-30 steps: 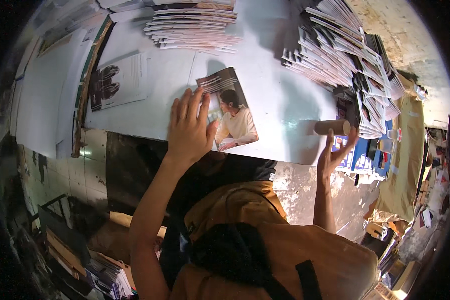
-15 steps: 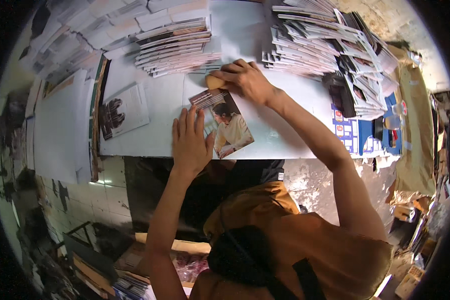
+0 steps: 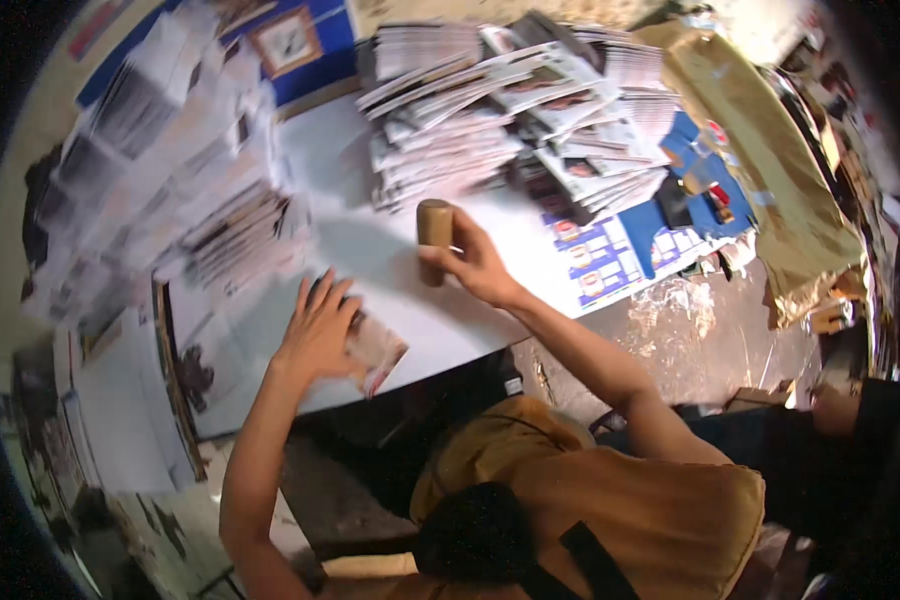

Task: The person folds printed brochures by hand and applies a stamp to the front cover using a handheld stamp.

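Observation:
My right hand (image 3: 480, 268) is wrapped round a brown cylinder (image 3: 433, 225), which looks like a short wooden rod standing roughly upright over the white tabletop (image 3: 370, 235). My left hand (image 3: 320, 325) lies flat with fingers spread on a printed leaflet (image 3: 380, 350) at the table's front edge. The hand covers most of the leaflet, so only its lower right part shows. Left of that hand another printed sheet (image 3: 192, 372) rests on the table, blurred.
Tall piles of printed leaflets (image 3: 445, 150) stand at the back, with more stacked leaflets (image 3: 240, 240) at the left. A blue sheet (image 3: 610, 255) and brown wrapping paper (image 3: 760, 190) lie at the right. Another person's dark-clothed arm (image 3: 875, 430) shows at the right edge.
My right hand has lifted the brown cylinder off the leaflet's upper end and turned it upright. My left hand has moved onto the leaflet. The view has swung right, bringing another person into sight.

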`<action>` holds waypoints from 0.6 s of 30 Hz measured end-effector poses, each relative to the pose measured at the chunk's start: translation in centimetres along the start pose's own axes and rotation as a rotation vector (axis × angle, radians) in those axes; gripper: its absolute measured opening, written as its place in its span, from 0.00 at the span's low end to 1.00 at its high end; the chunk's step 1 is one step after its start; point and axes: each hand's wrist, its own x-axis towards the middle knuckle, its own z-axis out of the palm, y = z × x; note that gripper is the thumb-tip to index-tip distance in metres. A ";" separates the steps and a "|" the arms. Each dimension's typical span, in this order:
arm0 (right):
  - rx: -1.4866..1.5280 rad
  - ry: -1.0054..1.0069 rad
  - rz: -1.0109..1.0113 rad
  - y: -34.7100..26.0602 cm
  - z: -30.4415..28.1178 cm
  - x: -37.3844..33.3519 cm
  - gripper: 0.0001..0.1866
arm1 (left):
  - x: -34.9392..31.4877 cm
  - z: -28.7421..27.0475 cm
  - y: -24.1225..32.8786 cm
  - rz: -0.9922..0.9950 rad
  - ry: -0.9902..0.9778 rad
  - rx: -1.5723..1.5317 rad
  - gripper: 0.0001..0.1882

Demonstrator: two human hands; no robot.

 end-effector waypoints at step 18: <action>-0.191 -0.083 -0.275 5.9 1.2 4.5 0.31 | 20.8 -24.4 15.8 0.450 1.367 -0.061 0.19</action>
